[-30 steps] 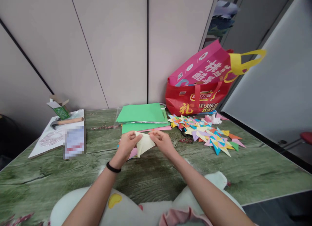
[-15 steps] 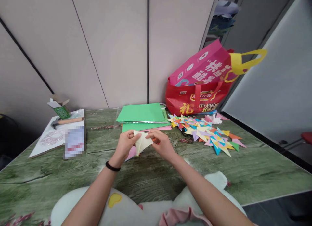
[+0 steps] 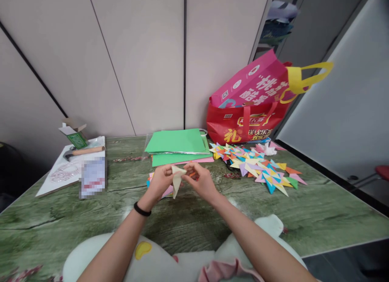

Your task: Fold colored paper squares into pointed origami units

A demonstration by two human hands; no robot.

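Note:
A small pale yellow piece of folded paper is held up over the near middle of the table, its folds partly raised. My left hand pinches it from the left, thumb in front. On the other side, my right hand has thumb and fingertips closed at the paper's upper right edge. Below and behind the hands lie coloured paper sheets, pink, blue and orange at their edges, mostly hidden by my left hand.
Green card sheets in a clear sleeve lie behind the hands. Many folded paper points are heaped at right, before a red bag. At left, a hammer and small green box rest on a white pad.
The pale yellow paper has turned from a broad, flat face to a narrower, partly folded shape. My left hand has shifted slightly right, uncovering coloured sheets at its left.

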